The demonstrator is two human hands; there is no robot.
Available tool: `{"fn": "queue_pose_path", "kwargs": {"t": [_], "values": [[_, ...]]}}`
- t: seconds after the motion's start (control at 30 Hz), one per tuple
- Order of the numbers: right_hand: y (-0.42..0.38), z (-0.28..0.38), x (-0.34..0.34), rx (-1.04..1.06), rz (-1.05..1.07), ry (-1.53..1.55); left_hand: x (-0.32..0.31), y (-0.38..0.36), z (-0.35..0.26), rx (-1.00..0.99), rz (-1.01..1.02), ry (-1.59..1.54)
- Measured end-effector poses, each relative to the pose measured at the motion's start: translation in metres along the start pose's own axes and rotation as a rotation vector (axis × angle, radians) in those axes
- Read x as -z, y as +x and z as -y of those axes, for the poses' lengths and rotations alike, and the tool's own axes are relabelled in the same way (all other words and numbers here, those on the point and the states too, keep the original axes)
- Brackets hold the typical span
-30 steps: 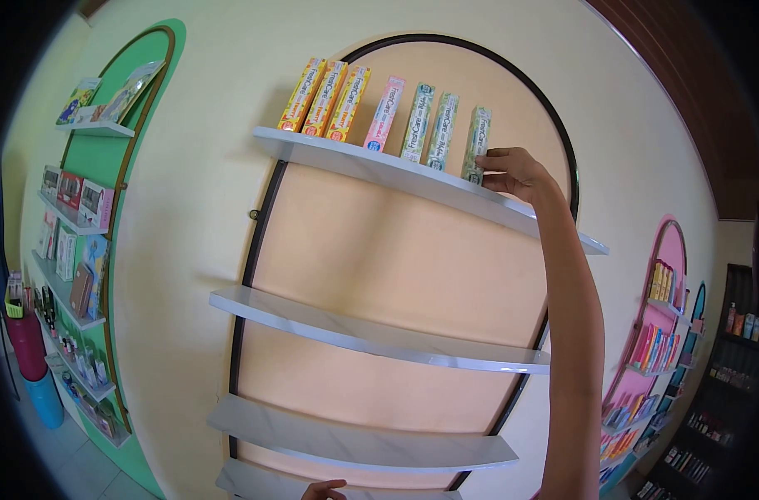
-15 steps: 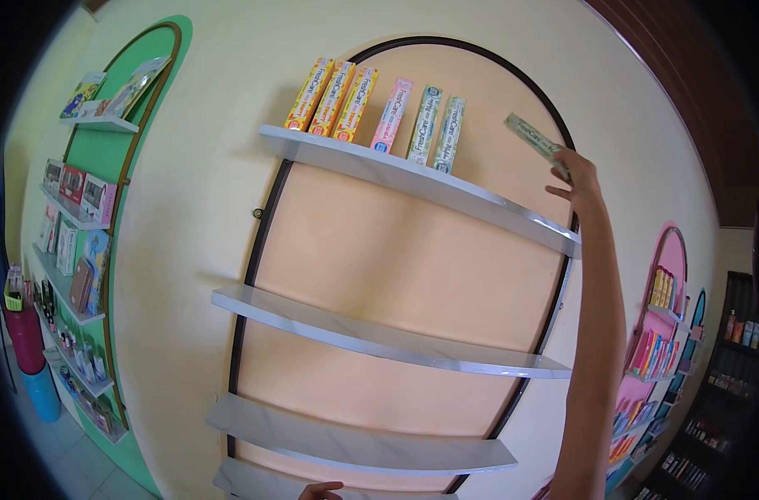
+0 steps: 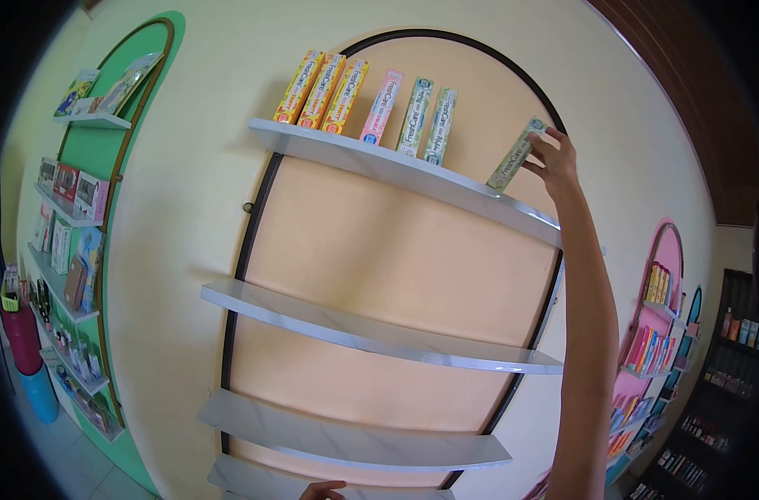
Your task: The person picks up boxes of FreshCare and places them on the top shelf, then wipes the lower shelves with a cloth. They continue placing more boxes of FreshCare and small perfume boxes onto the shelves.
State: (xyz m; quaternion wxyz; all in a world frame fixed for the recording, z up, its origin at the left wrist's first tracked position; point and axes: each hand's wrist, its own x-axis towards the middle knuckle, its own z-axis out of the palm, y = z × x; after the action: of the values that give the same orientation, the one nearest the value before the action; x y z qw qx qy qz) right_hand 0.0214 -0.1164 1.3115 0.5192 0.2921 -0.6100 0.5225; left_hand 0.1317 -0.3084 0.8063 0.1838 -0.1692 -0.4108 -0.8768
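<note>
My right hand [image 3: 552, 158] pinches a slim green FreshCare box [image 3: 515, 158] near its top, at the right end of the top shelf [image 3: 379, 160]. The box leans to the right, its lower end right at the shelf's surface. Left of it on the same shelf stand two green FreshCare boxes [image 3: 439, 125], a pink FreshCare box [image 3: 383, 108] and several yellow-orange FreshCare boxes [image 3: 344, 96]. Only the curled fingers of my left hand [image 3: 323, 490] show at the bottom edge; whatever they hold is hidden below the frame.
Lower marble-patterned shelves [image 3: 379, 332] run across the peach arch panel, framed by a black rail. At left, a green arch display [image 3: 134, 217] carries boxed goods. A pink arch display [image 3: 656, 308] and a dark rack [image 3: 721, 375] with products stand at right.
The green box in my right hand has swung from nearly level to mostly upright, and its lower end has come down to the shelf. My left hand stays low in view.
</note>
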Motion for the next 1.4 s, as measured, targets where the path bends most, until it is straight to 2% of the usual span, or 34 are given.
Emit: {"fn": "queue_pose_path", "kwargs": {"t": [0.2,0.47,0.67,0.73,1.0,1.4], "values": [[-0.001,-0.002,-0.002,-0.067,0.209,-0.066,0.006,-0.001,-0.001,0.031,-0.004,-0.005],[-0.011,-0.005,0.007,-0.192,0.332,-0.015,0.004,0.000,0.003,0.021,0.011,0.002],[-0.013,-0.004,0.000,-0.278,0.438,-0.134,0.006,0.001,0.004,0.031,0.022,0.015],[-0.010,-0.008,-0.003,-0.368,0.554,-0.162,0.007,0.000,0.003,0.054,0.007,0.011],[-0.015,-0.008,-0.013,-0.349,0.556,-0.216,0.009,0.001,0.005,0.038,-0.002,-0.002],[-0.011,-0.022,-0.042,-0.336,0.561,-0.106,0.008,0.000,0.002,0.040,-0.006,0.013]]}}
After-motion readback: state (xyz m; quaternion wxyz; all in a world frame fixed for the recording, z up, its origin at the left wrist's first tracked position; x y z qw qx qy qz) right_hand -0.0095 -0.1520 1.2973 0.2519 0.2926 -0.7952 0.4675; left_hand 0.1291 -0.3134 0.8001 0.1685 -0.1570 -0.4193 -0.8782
